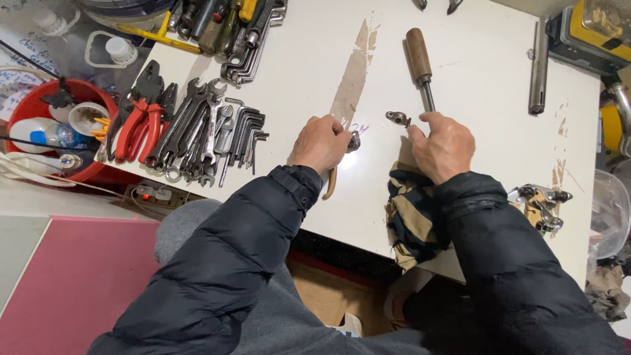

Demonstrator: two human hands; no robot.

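My left hand (320,143) is closed around a small metal part (354,141) that pokes out by the knuckles; a thin curved tan piece (328,185) shows under the wrist. My right hand (442,144) grips the metal shaft of a tool with a brown wooden handle (418,54) pointing away from me. A small grey metal fitting (397,118) lies on the white table (480,79) between the two hands, close to the right fingertips. A striped dark and tan cloth (411,217) lies under my right wrist.
Wrenches and hex keys (210,135) and red-handled pliers (138,128) lie at the table's left. More tools (227,26) sit at the far left corner. A grey metal rod (538,66) lies right; a metal assembly (542,205) sits near the right edge. A red bucket (62,131) stands left.
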